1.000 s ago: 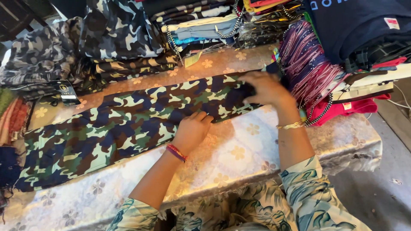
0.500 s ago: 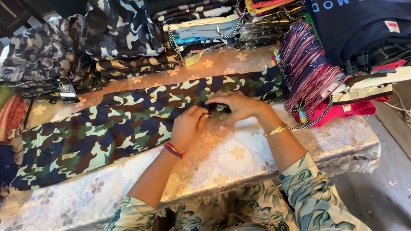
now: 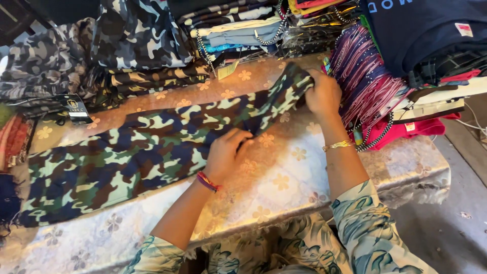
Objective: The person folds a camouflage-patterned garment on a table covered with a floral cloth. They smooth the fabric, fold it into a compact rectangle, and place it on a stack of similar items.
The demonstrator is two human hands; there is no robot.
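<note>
- The right hand (image 3: 322, 94) is seen at the far end of a camouflage cloth (image 3: 147, 152); its fingers (image 3: 310, 81) are curled shut around the cloth's edge, which is bunched and lifted slightly off the bench (image 3: 284, 177).
- The left hand (image 3: 227, 152) is laid on the cloth near its middle fold; its fingers (image 3: 242, 136) are bent and pinched on the fabric, though how firmly it is gripped cannot be told.
- The cloth is spread lengthwise across the bench, from the left edge of the view up to the right hand, in green, navy, brown and pale patches.
- The bench is covered by a shiny sheet printed with flowers.
- A red and purple band (image 3: 207, 181) is worn on the left wrist, and a gold bracelet (image 3: 337, 146) on the right.
- Just beside the right hand, a bundle of pink and purple striped fabric (image 3: 365, 76) is stacked, close enough to crowd the hand.
- Behind the cloth, piles of folded camouflage garments (image 3: 137, 40) are stacked, with a black hang tag (image 3: 76, 109) lying at the left.
- A dark navy garment (image 3: 426, 30) is set at the upper right.
</note>
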